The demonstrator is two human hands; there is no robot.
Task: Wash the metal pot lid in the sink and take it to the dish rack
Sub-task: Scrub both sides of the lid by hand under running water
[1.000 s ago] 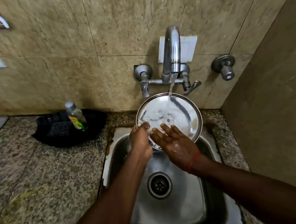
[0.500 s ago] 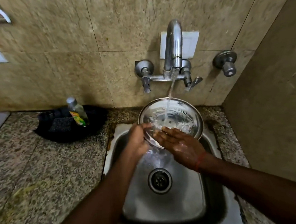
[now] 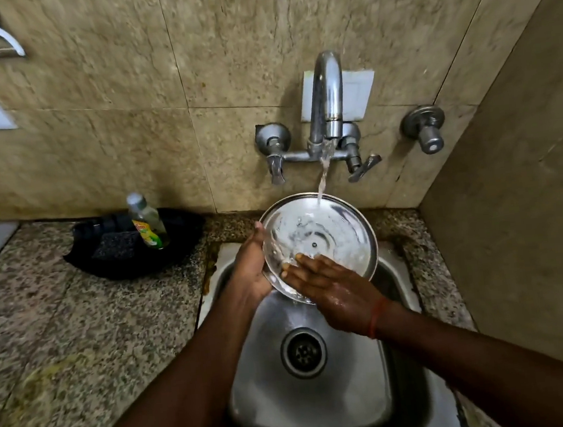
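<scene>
The round metal pot lid (image 3: 330, 232) is tilted towards me above the steel sink (image 3: 323, 381), its inner face up under the running tap (image 3: 326, 105). Water falls onto its upper part and runs off the lower rim. My left hand (image 3: 249, 268) grips the lid's left edge, fingers behind it and thumb along the rim. My right hand (image 3: 328, 284) lies flat with straight fingers on the lid's lower inner face. No dish rack is in view.
A black tray (image 3: 106, 264) with a dark scrub pad (image 3: 114, 245) and a dish soap bottle (image 3: 145, 223) sits on the granite counter (image 3: 78, 336) to the left. Tiled walls close the back and right. A drain (image 3: 303, 352) lies mid-sink.
The lid has tipped a little so the stream lands higher on it. My right hand has slid across the lower inner face; my left hand keeps its hold on the edge.
</scene>
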